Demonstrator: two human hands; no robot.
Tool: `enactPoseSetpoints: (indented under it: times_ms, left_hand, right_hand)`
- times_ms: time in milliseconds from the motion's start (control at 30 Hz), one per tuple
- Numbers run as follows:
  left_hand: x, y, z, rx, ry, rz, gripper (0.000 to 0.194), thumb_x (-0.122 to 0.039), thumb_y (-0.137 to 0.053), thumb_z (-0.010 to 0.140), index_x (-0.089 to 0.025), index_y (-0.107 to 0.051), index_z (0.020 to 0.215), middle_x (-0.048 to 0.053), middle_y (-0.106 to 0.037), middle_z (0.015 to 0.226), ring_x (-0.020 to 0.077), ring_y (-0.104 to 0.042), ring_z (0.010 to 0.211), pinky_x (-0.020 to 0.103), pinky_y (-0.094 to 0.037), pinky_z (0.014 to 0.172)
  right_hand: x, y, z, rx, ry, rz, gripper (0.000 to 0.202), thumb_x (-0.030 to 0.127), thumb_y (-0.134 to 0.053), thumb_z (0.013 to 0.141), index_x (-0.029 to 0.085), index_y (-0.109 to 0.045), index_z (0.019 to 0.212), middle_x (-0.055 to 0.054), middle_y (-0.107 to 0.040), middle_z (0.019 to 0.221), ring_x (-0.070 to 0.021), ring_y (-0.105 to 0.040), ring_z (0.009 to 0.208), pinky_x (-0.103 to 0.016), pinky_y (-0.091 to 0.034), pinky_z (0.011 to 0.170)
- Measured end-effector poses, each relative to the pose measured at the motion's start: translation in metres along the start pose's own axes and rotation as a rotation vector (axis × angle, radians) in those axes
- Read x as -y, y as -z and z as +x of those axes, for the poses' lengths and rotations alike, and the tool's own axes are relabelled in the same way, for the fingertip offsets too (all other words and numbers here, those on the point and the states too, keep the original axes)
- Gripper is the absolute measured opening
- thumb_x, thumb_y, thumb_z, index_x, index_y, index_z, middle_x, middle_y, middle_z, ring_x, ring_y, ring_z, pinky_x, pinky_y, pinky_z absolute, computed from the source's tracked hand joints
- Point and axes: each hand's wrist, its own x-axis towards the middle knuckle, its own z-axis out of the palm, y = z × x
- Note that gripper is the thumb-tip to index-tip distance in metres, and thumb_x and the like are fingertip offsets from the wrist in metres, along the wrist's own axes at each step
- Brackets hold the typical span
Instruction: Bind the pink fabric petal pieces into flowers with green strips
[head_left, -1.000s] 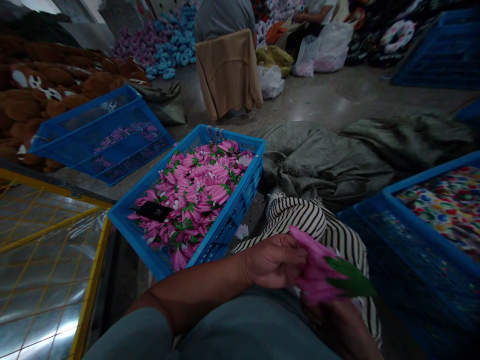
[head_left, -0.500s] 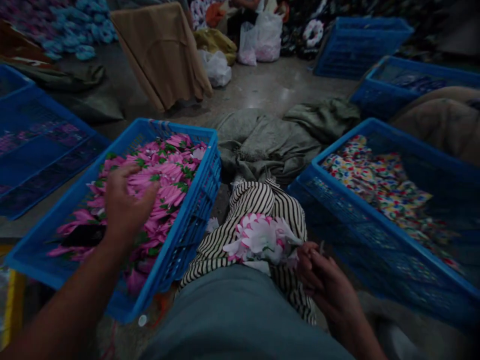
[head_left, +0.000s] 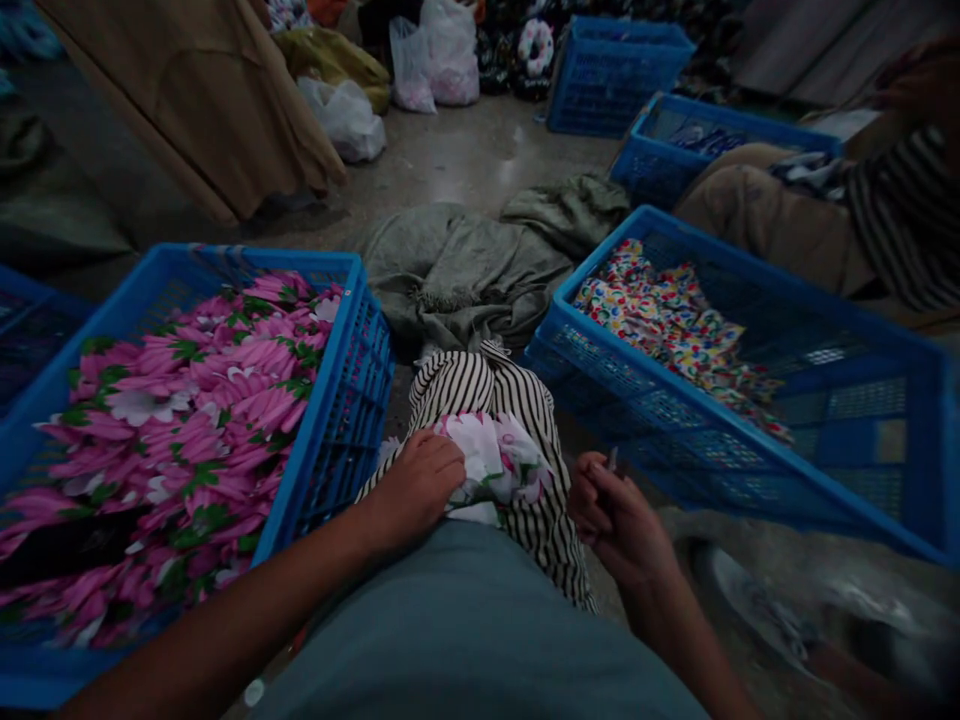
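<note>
On my lap, over black-and-white striped cloth (head_left: 450,385), lies a bunch of white and pink fabric flowers (head_left: 487,455) with bits of green. My left hand (head_left: 424,478) is at its left edge, fingers curled together on the petals; the fingertips are partly hidden. To the right of the flowers, my right hand (head_left: 619,515) is closed around a small tool (head_left: 613,459), of which only a thin metal tip shows. At my left stands a blue crate (head_left: 330,400) heaped with pink fabric flower pieces (head_left: 217,400) with green leaves.
A dark flat object (head_left: 71,545) rests on the pink pieces. On the right, another blue crate (head_left: 675,385) holds colourful printed fabric pieces (head_left: 675,320). Grey-green sacking (head_left: 465,260) lies ahead. A person in a striped top (head_left: 911,215) sits at far right, near more blue crates (head_left: 615,75).
My left hand has left the pink pieces in the left crate and come to the flowers on my lap. My right hand no longer touches the flowers. The view has turned right.
</note>
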Motion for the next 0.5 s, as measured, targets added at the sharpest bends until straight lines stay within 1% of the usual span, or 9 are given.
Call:
enactPoseSetpoints:
  times_ms: [67, 133, 200, 233, 267, 333, 400, 433, 500]
  left_hand:
    - [-0.005, 0.010, -0.003, -0.095, -0.014, -0.212, 0.018, -0.016, -0.039, 0.083, -0.019, -0.057, 0.084, 0.007, -0.061, 0.094, 0.0191, -0.050, 0.095, 0.041, -0.027, 0.094]
    - [-0.015, 0.019, -0.002, -0.172, 0.073, -0.519, 0.014, -0.021, -0.042, 0.083, -0.019, -0.056, 0.081, 0.007, -0.061, 0.095, 0.0191, -0.051, 0.095, 0.037, -0.032, 0.091]
    - [-0.027, 0.025, 0.003, -0.208, 0.282, -0.877, 0.015, -0.028, -0.044, 0.083, -0.019, -0.054, 0.077, 0.004, -0.060, 0.091, 0.0165, -0.054, 0.083, 0.029, -0.040, 0.076]
    - [-0.032, 0.026, 0.006, -0.214, 0.403, -1.046, 0.017, -0.032, -0.045, 0.083, -0.019, -0.053, 0.076, 0.002, -0.059, 0.086, 0.0141, -0.053, 0.073, 0.025, -0.040, 0.065]
    - [-0.037, 0.025, 0.009, -0.212, 0.508, -1.192, 0.019, -0.036, -0.046, 0.082, -0.019, -0.052, 0.075, 0.000, -0.057, 0.079, 0.0116, -0.050, 0.063, 0.022, -0.038, 0.057]
    - [-0.041, 0.021, 0.013, -0.180, 0.630, -1.382, 0.024, -0.042, -0.048, 0.080, -0.019, -0.048, 0.073, -0.004, -0.050, 0.064, 0.0086, -0.041, 0.050, 0.020, -0.030, 0.047]
    - [-0.039, 0.019, 0.014, -0.117, 0.670, -1.401, 0.030, -0.045, -0.044, 0.080, -0.018, -0.047, 0.069, -0.005, -0.045, 0.056, 0.0081, -0.036, 0.046, 0.020, -0.027, 0.045]
    - [-0.036, 0.019, 0.014, -0.096, 0.673, -1.335, 0.033, -0.046, -0.043, 0.081, -0.017, -0.047, 0.065, -0.005, -0.044, 0.053, 0.0083, -0.035, 0.046, 0.020, -0.027, 0.045]
    - [-0.030, 0.023, 0.012, -0.126, 0.631, -1.120, 0.035, -0.044, -0.047, 0.079, -0.016, -0.047, 0.057, -0.003, -0.045, 0.052, 0.0091, -0.038, 0.050, 0.021, -0.029, 0.048]
  right_hand:
    - [-0.003, -0.004, 0.001, -0.007, 0.034, -0.054, 0.016, 0.031, -0.059, 0.074, 0.018, -0.052, 0.069, 0.008, -0.040, 0.048, -0.0030, -0.019, 0.033, -0.015, -0.017, 0.031]
    - [-0.004, -0.012, 0.003, -0.014, 0.133, -0.162, 0.014, 0.031, -0.059, 0.073, 0.018, -0.056, 0.077, 0.005, -0.049, 0.055, -0.0031, -0.023, 0.034, -0.016, -0.018, 0.032]
    - [-0.005, -0.024, 0.004, 0.041, 0.231, -0.298, 0.027, 0.025, -0.063, 0.067, 0.019, -0.057, 0.092, -0.001, -0.060, 0.077, -0.0039, -0.033, 0.041, -0.018, -0.027, 0.038]
    - [-0.006, -0.031, 0.004, 0.098, 0.254, -0.362, 0.034, 0.021, -0.065, 0.063, 0.020, -0.057, 0.097, -0.002, -0.060, 0.087, -0.0052, -0.038, 0.046, -0.019, -0.031, 0.043]
    - [-0.007, -0.037, 0.005, 0.156, 0.258, -0.414, 0.036, 0.018, -0.066, 0.061, 0.020, -0.057, 0.096, -0.002, -0.060, 0.089, -0.0067, -0.042, 0.051, -0.020, -0.034, 0.048]
    - [-0.009, -0.046, 0.008, 0.198, 0.230, -0.454, 0.022, 0.022, -0.066, 0.063, 0.018, -0.057, 0.083, 0.001, -0.057, 0.073, -0.0083, -0.043, 0.054, -0.020, -0.034, 0.050]
    - [-0.011, -0.050, 0.011, 0.150, 0.193, -0.448, 0.017, 0.030, -0.062, 0.069, 0.017, -0.052, 0.070, 0.005, -0.046, 0.057, -0.0076, -0.037, 0.048, -0.019, -0.029, 0.045]
    - [-0.011, -0.051, 0.013, 0.126, 0.188, -0.462, 0.020, 0.033, -0.061, 0.071, 0.017, -0.050, 0.068, 0.006, -0.042, 0.054, -0.0071, -0.034, 0.047, -0.019, -0.027, 0.044]
    - [-0.010, -0.052, 0.014, 0.149, 0.199, -0.551, 0.021, 0.033, -0.060, 0.072, 0.017, -0.048, 0.067, 0.006, -0.041, 0.056, -0.0072, -0.033, 0.048, -0.019, -0.026, 0.044]
